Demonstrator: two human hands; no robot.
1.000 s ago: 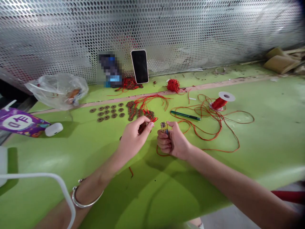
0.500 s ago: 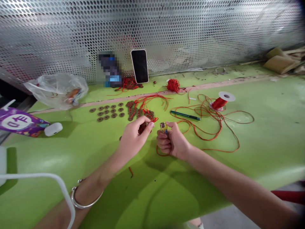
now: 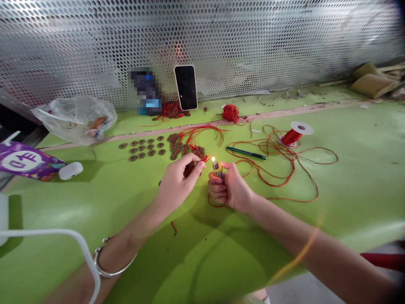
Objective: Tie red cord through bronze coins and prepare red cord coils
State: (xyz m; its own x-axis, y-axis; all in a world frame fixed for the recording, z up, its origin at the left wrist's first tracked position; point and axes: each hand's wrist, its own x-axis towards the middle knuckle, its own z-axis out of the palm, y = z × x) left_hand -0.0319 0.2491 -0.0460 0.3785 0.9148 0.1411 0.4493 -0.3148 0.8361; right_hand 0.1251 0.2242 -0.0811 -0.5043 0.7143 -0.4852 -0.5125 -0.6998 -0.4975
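My right hand [image 3: 230,189] is closed round a small lighter [image 3: 217,168], thumb on top, and a small flame burns above it. My left hand [image 3: 179,182] pinches a bundle of brown coins tied with red cord [image 3: 191,168]; the cord's end [image 3: 206,158] sticks out just left of the flame. Both hands hover over the green table [image 3: 348,185]. Behind them lie rows of loose brown coins [image 3: 143,149] and more strung coins with red cord [image 3: 186,143].
A spool of red cord [image 3: 293,134] with loose loops [image 3: 284,169] lies at the right, beside a green pen [image 3: 246,153]. A phone [image 3: 185,88] leans on the perforated metal wall. A clear plastic bag [image 3: 76,119], purple packet [image 3: 25,162] and white case [image 3: 71,170] sit at the left.
The lighter in my right hand now has a flame; before it was unlit. Neither hand has moved noticeably.
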